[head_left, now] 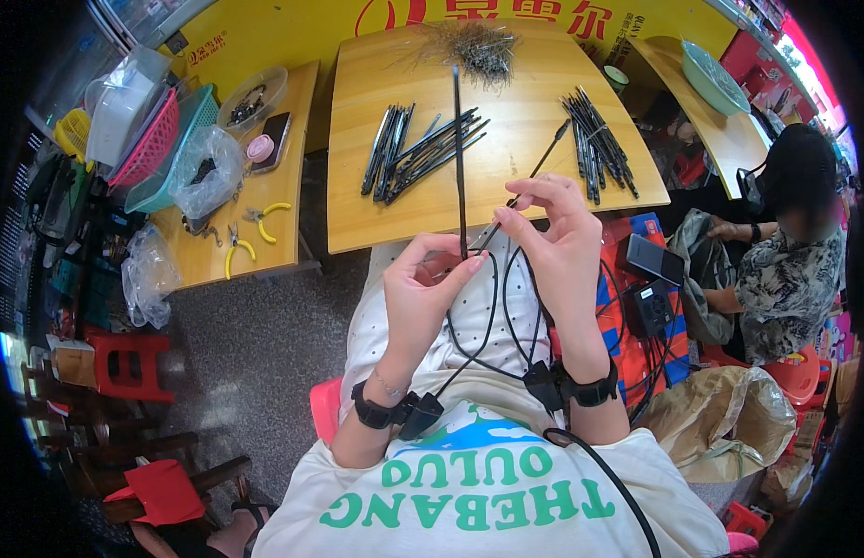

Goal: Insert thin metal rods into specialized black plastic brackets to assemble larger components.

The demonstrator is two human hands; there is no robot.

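Note:
My left hand point(430, 279) is closed, thumb against fingers, around the lower end of a long thin black stick point(459, 158) that points away over the table. In a pinch, my right hand point(557, 223) holds a second thin black stick point(548, 149), slanting up to the right with a thicker dark tip. The lower ends of the two sticks come together between my fingertips, where the exact contact is too small to tell. On the wooden table point(376, 88) lie a left bundle of black sticks point(422, 153) and a right bundle point(599, 144).
A tangle of thin wiry strands point(483, 51) lies at the table's far edge. On a left side table are yellow-handled pliers point(237, 249), baskets point(148, 139) and a plastic bag point(207, 172). Cables run from both wrists. Another person point(790, 251) sits at right, near a power bank point(653, 260).

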